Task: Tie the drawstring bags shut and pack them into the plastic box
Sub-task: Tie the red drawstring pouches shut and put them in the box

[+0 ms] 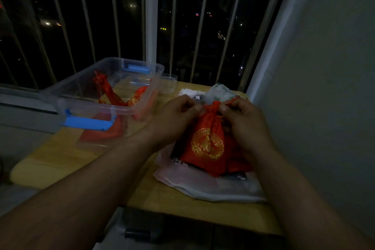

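Nearest me, the left hand (178, 115) and right hand (241, 122) pinch the gathered neck of the red bag (207, 144). Pulling the cords (233, 101) evenly toward nine and three o'clock should cinch it snug. The plastic box (121, 110) sits at ten o'clock, with packed bags (105, 89) inside.

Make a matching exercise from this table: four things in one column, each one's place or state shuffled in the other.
1. red fabric drawstring bag with gold emblem
2. clear plastic box with blue latches
3. small clear plastic tub
4. white translucent plastic sheet

A. lies flat beneath the bag being tied
B. already holds red bags
C. pinched at its neck by left hand and right hand
D. stands at the box's far right corner

Pairs: 1-C, 2-B, 3-D, 4-A
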